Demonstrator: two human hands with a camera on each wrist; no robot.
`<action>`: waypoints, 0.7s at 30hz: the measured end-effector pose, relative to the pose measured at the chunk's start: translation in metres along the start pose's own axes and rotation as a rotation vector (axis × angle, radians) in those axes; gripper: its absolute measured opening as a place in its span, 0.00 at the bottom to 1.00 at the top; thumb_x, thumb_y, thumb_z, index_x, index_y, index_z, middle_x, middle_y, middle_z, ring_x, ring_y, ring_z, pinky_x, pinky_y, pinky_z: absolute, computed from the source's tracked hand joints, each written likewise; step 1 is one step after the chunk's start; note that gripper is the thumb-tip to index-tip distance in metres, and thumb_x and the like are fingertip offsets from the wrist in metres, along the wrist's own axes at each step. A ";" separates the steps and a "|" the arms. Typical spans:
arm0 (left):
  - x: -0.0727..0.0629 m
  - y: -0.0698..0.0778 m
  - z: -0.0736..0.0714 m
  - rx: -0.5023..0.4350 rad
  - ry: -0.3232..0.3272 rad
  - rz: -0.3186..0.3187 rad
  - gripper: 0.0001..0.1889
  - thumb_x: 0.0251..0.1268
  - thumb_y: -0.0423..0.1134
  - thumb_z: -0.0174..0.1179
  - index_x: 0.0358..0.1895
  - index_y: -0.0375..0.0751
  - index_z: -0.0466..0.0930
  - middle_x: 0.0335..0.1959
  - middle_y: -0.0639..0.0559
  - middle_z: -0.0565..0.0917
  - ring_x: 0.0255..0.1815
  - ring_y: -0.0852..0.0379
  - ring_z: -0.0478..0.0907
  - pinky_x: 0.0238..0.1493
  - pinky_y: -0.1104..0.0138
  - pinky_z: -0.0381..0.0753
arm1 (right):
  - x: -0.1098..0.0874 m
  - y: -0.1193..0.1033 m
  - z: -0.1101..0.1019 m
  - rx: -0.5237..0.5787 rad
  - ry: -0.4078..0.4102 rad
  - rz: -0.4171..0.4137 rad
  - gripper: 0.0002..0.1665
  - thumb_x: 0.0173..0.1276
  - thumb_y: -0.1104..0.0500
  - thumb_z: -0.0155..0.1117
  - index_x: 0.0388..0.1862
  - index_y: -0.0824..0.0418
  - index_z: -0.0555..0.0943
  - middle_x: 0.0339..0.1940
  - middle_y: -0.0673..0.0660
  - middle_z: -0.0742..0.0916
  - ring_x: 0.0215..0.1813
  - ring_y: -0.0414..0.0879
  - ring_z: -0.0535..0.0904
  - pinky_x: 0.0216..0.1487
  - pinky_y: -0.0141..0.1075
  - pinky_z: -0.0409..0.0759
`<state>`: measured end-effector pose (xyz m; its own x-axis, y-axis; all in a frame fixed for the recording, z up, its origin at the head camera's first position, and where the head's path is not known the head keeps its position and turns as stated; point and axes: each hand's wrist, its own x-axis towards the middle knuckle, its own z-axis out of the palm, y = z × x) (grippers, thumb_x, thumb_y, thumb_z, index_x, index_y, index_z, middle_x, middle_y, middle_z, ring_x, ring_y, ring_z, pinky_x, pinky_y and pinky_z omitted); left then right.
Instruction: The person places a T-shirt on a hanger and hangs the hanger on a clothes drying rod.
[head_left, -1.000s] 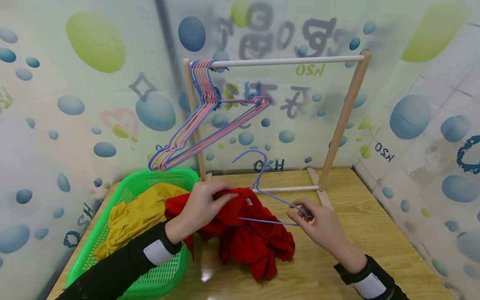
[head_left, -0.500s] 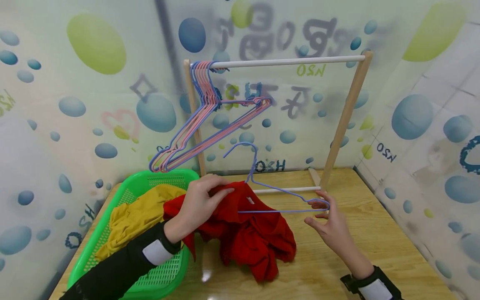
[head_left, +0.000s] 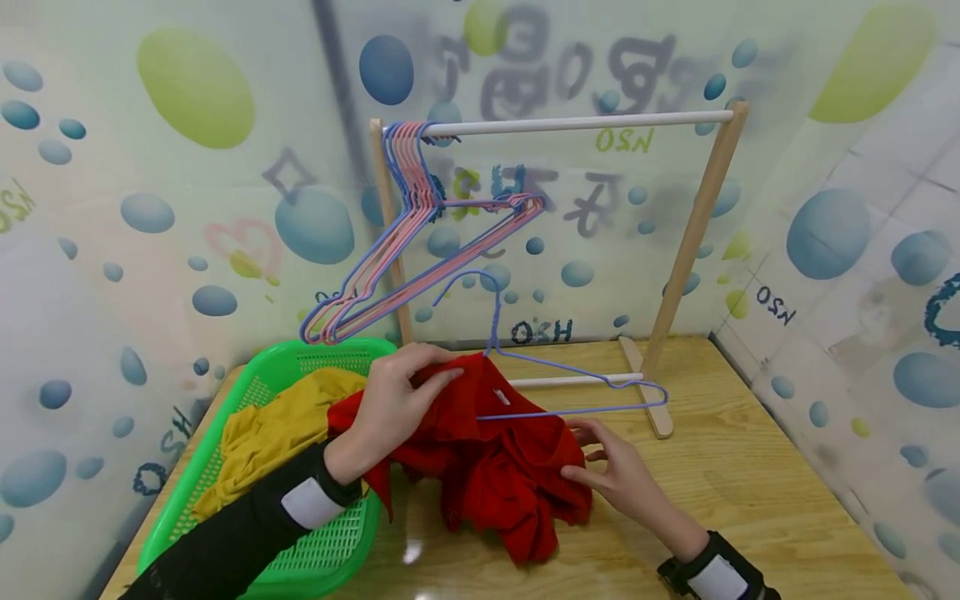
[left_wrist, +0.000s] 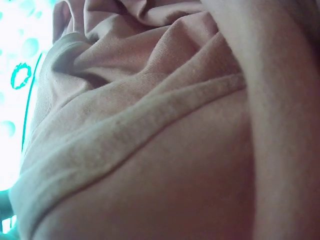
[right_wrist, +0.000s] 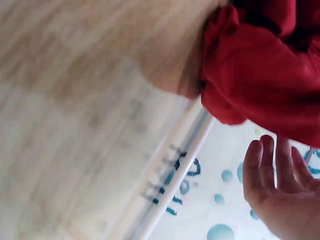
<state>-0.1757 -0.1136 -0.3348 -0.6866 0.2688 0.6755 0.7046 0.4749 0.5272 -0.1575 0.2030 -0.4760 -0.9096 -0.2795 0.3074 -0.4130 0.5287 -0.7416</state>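
Note:
My left hand pinches a red garment by its upper edge, near a small white label. A blue hanger has its left part inside the garment, while its hook and right arm stick out. Whether the left fingers also hold the hanger's wire cannot be told. My right hand is at the garment's right edge, below the hanger's free end, fingers loosely extended. In the right wrist view, those fingers reach up close to the red cloth. Folded fabric fills most of the left wrist view, its colour washed out.
A green basket holding a yellow garment stands at left on the wooden table. Behind is a rack with a white rail and wooden posts. Several blue and pink hangers hang at the rail's left end.
My right hand has let go of the blue hanger's right end and moved down and left to the garment. The hanger has tilted and its hook has shifted up and left.

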 end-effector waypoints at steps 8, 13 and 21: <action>0.000 0.001 -0.003 0.005 0.013 -0.014 0.06 0.62 0.31 0.69 0.41 0.41 0.89 0.37 0.49 0.91 0.38 0.55 0.85 0.34 0.69 0.80 | -0.002 -0.002 0.011 0.012 0.083 -0.108 0.20 0.64 0.68 0.71 0.54 0.65 0.80 0.44 0.58 0.89 0.45 0.29 0.81 0.40 0.30 0.84; -0.002 -0.001 -0.003 -0.007 0.027 -0.008 0.06 0.62 0.30 0.69 0.41 0.41 0.89 0.37 0.49 0.90 0.37 0.55 0.85 0.34 0.69 0.81 | -0.001 -0.001 0.009 0.107 0.171 -0.158 0.13 0.68 0.75 0.62 0.51 0.68 0.81 0.42 0.50 0.88 0.44 0.24 0.78 0.39 0.23 0.78; -0.005 -0.005 -0.005 -0.044 0.048 -0.014 0.05 0.64 0.31 0.67 0.42 0.41 0.88 0.36 0.49 0.90 0.28 0.61 0.78 0.29 0.71 0.75 | 0.001 -0.002 -0.006 0.231 0.188 -0.147 0.10 0.76 0.73 0.50 0.51 0.73 0.78 0.42 0.30 0.82 0.42 0.25 0.79 0.39 0.23 0.77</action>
<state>-0.1748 -0.1217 -0.3377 -0.6879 0.2215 0.6912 0.7029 0.4407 0.5583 -0.1579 0.2069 -0.4709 -0.8420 -0.1751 0.5102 -0.5393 0.2915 -0.7900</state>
